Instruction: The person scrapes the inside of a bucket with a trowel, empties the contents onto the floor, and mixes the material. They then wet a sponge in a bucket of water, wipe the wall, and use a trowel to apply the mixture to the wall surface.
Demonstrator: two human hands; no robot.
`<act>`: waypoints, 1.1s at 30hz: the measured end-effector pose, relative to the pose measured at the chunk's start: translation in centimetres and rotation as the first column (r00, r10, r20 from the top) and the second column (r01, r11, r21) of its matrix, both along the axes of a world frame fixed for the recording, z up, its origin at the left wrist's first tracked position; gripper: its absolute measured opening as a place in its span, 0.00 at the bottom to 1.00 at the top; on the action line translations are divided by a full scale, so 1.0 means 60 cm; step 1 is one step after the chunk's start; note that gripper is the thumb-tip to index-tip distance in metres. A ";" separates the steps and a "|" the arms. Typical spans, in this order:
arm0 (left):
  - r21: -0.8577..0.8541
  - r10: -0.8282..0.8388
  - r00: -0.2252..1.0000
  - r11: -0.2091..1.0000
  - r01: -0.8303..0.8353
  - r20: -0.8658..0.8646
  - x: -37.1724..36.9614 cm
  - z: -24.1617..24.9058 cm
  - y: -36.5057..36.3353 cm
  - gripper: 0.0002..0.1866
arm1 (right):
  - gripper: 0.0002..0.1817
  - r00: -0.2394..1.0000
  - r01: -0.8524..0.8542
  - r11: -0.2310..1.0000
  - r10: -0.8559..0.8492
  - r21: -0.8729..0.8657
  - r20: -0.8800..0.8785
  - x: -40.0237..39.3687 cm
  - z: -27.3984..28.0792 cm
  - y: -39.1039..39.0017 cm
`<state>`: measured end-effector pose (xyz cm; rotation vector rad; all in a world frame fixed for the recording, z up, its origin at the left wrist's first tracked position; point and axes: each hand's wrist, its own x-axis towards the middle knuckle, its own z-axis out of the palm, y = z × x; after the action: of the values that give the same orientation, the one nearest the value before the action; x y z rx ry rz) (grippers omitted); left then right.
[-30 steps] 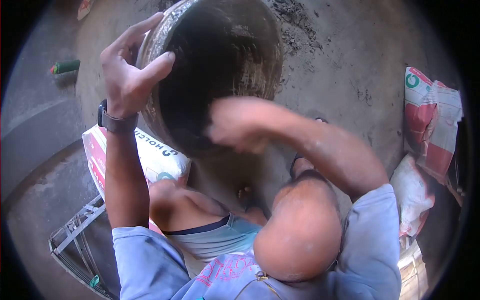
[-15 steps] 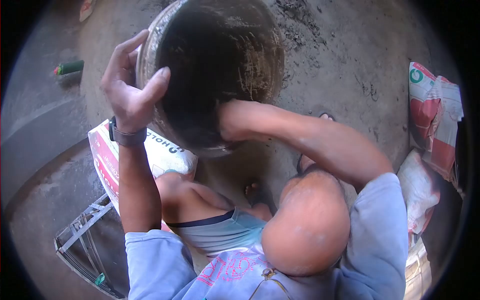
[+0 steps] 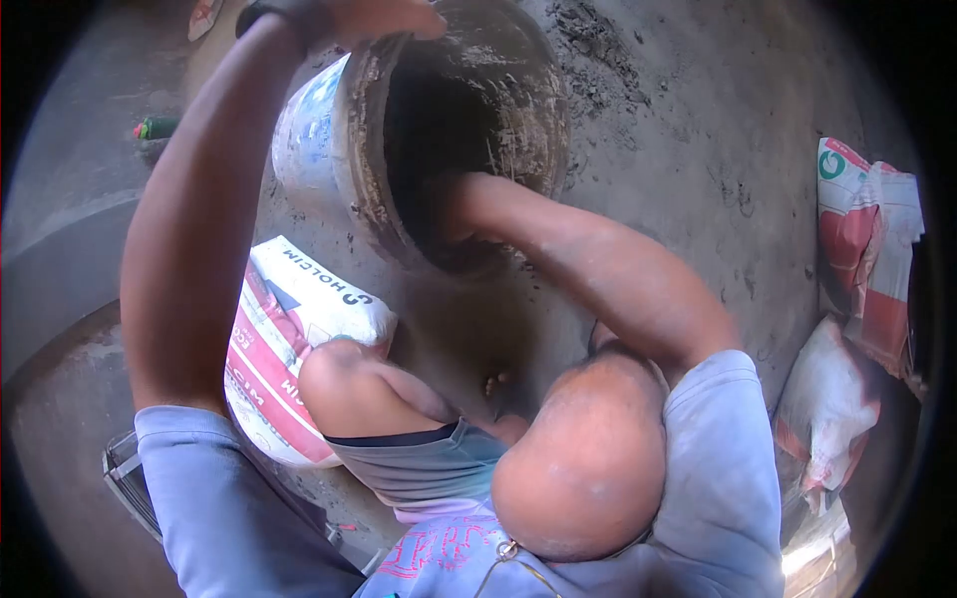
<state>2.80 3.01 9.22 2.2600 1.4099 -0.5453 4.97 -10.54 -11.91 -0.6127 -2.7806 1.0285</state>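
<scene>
A large bucket [image 3: 543, 80] lies tilted with its mouth facing me. Its inside is dark and caked, and its outer wall is white and blue. My left hand [image 3: 374, 20] is at the upper rim, partly cut off by the top of the view, with a digit hooked over the edge. Deep in the bucket's mouth is my right hand [image 3: 464, 204]; its fingers are lost in the dark, so what they hold or touch cannot be seen.
A full Holcim cement bag [image 3: 329, 299] stands by my left knee. Crumpled cement bags [image 3: 862, 239] lie at the right. A green bottle-like item [image 3: 157, 128] is at the left, a metal frame [image 3: 130, 478] lower left. Dark crumbs [image 3: 598, 60] dot the concrete floor.
My left hand has moved up along the rim to the top of the view. The bucket has turned, showing more of its outer left side. My right hand remains inside.
</scene>
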 end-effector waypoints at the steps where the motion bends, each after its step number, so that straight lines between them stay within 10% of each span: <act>1: 0.162 0.022 0.998 0.986 -0.030 0.053 0.001 -0.004 -0.020 0.25 | 0.15 0.989 0.114 0.984 -0.100 -0.134 0.111 0.021 0.016 0.007; 4: 0.086 0.194 0.895 0.965 -0.247 0.401 -0.131 -0.013 -0.010 0.43 | 0.14 0.903 0.374 0.854 -0.247 -0.361 0.353 0.098 0.067 0.021; 8: 0.114 0.168 0.560 0.894 -0.433 0.811 -0.168 0.002 -0.152 0.36 | 0.16 0.897 0.441 0.798 -0.405 -0.412 0.175 0.188 0.141 0.019; 18: 0.258 -0.002 0.355 0.690 -0.676 0.935 -0.141 -0.117 -0.282 0.35 | 0.12 0.893 0.423 0.853 -0.334 -0.306 0.302 0.188 0.174 -0.006; 24: 0.256 0.013 0.350 0.655 -0.710 0.937 -0.112 -0.141 -0.315 0.36 | 0.11 0.970 0.011 0.930 0.079 -0.366 0.229 0.192 0.192 -0.039; 28: 0.248 -0.018 0.304 0.626 -0.739 0.952 -0.099 -0.153 -0.315 0.36 | 0.09 0.987 0.032 0.932 0.029 0.362 -0.161 0.204 0.045 -0.029; 31: 0.277 -0.018 0.334 0.604 -0.747 0.942 -0.100 -0.147 -0.307 0.36 | 0.08 0.907 0.370 0.929 -0.356 -0.024 0.226 0.127 0.020 -0.008; 33: 0.338 -0.057 0.384 0.603 -0.722 0.922 -0.109 -0.147 -0.309 0.35 | 0.08 0.939 0.261 0.964 -0.242 -0.048 0.245 0.144 0.068 -0.004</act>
<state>-3.77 -15.54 0.39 1.9182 1.5167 1.4691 13.60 -10.79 -7.81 -1.1403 -2.7640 1.0772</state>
